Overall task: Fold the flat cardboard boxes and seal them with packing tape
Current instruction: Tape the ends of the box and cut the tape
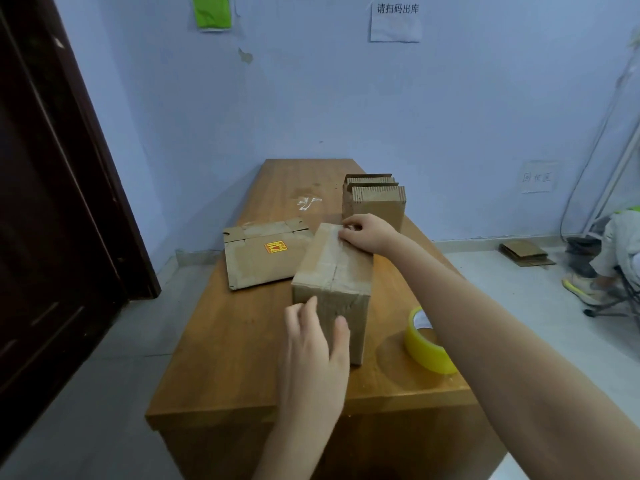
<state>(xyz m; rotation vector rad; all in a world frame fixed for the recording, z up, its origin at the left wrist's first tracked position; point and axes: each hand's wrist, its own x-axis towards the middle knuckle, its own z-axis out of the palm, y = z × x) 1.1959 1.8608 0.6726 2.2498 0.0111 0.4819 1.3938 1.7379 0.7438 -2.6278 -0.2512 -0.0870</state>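
Note:
A folded brown cardboard box (pixel 334 271) stands in the middle of the wooden table (pixel 225 341), with clear tape along its top seam. My left hand (pixel 315 344) lies flat against the box's near face, fingers straight. My right hand (pixel 367 233) reaches over to the far top edge, where its fingers press on the tape. A yellow roll of packing tape (pixel 427 342) stands on the table just right of the box. A flat cardboard box (pixel 263 256) with a yellow and red sticker lies to the left of the folded one.
A stack of flat boxes (pixel 374 199) stands upright at the table's far right. Tape scraps (pixel 308 202) lie on the far tabletop. A dark door (pixel 52 202) is at left. Cardboard pieces (pixel 526 252) and shoes (pixel 585 285) sit on the floor at right.

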